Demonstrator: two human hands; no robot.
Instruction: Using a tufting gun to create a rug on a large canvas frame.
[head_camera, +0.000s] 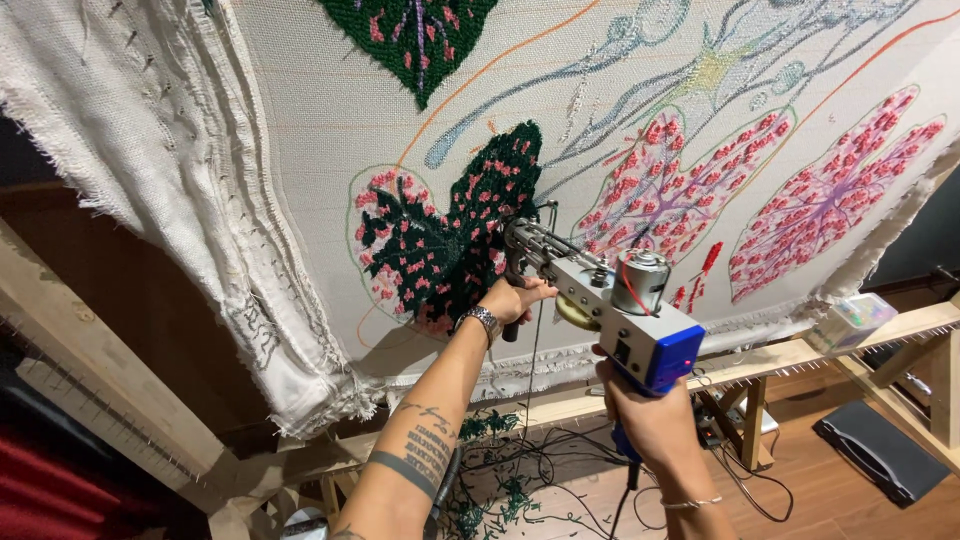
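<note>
**Both hands closed on the tufting gun at the dark leaf**

We hold a tufting gun (610, 305) against the stretched cloth (330, 110). Our left hand (512, 300) is closed around the gun's front handle, fingers wrapped over it, a metal watch (483, 322) at the wrist. Our right hand (645, 415) is closed around the blue rear grip, low and near us, with a thin bracelet (690, 503) on that wrist. The gun points up and left, its needle end touching the cloth at the right edge of a dark green leaf (440, 240) dotted with pink. To the right of the gun lie two pink and lilac leaves (830, 200) on the same cloth. The cloth is pinned over a wooden frame (780, 355), and a small clear box (850, 322) sits on the frame's lower rail at the right. Cables (540, 465) and green yarn scraps lie on the floor below.
</note>
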